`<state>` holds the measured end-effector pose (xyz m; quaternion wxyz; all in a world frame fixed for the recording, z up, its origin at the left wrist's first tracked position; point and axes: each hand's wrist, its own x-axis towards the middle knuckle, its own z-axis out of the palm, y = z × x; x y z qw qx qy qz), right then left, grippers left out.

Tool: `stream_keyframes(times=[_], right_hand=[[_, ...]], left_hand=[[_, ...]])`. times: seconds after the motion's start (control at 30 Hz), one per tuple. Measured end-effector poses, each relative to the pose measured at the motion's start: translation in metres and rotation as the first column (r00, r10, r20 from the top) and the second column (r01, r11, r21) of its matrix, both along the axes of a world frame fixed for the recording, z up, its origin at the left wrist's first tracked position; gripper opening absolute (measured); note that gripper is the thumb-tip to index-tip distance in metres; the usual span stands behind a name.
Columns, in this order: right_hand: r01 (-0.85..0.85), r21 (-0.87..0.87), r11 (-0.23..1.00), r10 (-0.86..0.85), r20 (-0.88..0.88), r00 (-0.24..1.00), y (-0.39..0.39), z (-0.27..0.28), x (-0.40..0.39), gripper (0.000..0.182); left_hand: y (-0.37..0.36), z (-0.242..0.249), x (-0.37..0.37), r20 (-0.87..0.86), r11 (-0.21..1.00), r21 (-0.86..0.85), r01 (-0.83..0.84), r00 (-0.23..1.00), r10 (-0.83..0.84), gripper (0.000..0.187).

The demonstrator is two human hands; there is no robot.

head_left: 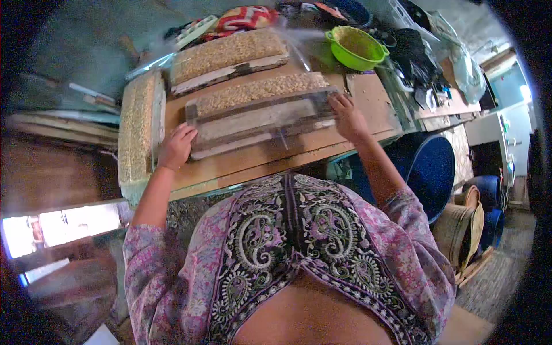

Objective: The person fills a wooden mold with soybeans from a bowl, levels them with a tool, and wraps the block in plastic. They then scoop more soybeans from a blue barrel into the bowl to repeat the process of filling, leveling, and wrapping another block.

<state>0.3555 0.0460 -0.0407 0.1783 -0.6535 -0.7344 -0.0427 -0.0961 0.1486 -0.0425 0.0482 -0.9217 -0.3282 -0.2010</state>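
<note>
A long, shallow rectangular frame (253, 122) with dark edges and a pale middle is tilted on the table, smeared by motion. My left hand (177, 146) is closed on its left end, and my right hand (347, 118) grips the right end near the upper corner. Directly behind the frame lies a slab of pale beans or grains (264, 91); whether it touches the frame cannot be made out. A second grain-topped slab (230, 54) on a whitish base is farther back. To the left of my left hand, another such slab (138, 123) lies lengthwise under clear plastic.
A lime-green colander (357, 49) stands at the table's back right. Behind are a red patterned cloth (247, 17) and a black plastic bag (411, 54). A large blue barrel (431, 172) is close by the table's right side, with a woven basket (460, 230) beyond it.
</note>
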Motion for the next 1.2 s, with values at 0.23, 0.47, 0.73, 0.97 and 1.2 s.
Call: stream_keyframes(times=[0.23,0.47,0.73,0.97,1.2], right_hand=[[0.035,-0.222,0.974,0.021,0.242,0.970,0.001,-0.006,0.020,0.057],[0.048,-0.193,0.980,-0.028,0.106,0.994,-0.005,-0.003,0.022,0.051],[-0.080,-0.165,0.983,0.111,0.187,0.976,0.009,-0.017,0.042,0.055],[-0.106,-0.123,0.987,0.134,0.244,0.961,0.018,-0.019,0.055,0.052],[-0.297,-0.131,0.946,0.315,0.144,0.938,0.036,-0.030,0.062,0.036]], left_hand=[[0.006,-0.003,-0.008,0.072,0.984,0.176,-0.006,0.997,-0.007,0.009],[-0.004,0.009,0.003,-0.040,0.997,0.024,-0.068,0.997,0.069,0.010],[-0.008,0.028,0.003,-0.273,0.991,-0.122,-0.046,0.962,0.011,0.061],[-0.025,0.036,0.012,-0.372,0.982,-0.167,-0.084,0.928,0.016,0.069],[-0.015,0.050,0.019,-0.384,0.983,-0.181,-0.034,0.922,-0.039,0.068]])
